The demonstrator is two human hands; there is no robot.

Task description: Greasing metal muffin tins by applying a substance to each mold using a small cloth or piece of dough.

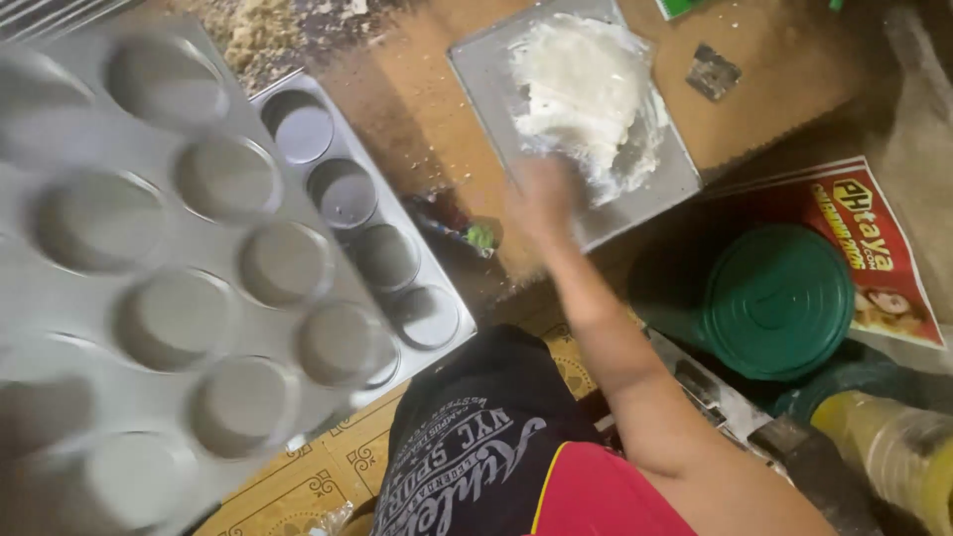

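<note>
Reaching toward the near edge of the flat metal tray (476, 69), the right hand (544, 199) was blurred just beside the white dough (584, 84) heaped on it, so I could not tell how its fingers stood. The left hand was out of view. Taking dough seemed the step in hand, with a portion next needing pinching off for the grey muffin tin (149, 288) on the left.

A small home baking workspace was suggested, grey metal muffin trays with round cups (189, 288) stacked at the left, a mound of white dough (586, 89) spread on a flat steel sheet (476, 69), a crumb-strewn brown work surface (427, 129), a round green tin lid (779, 303) kept nearby.
</note>
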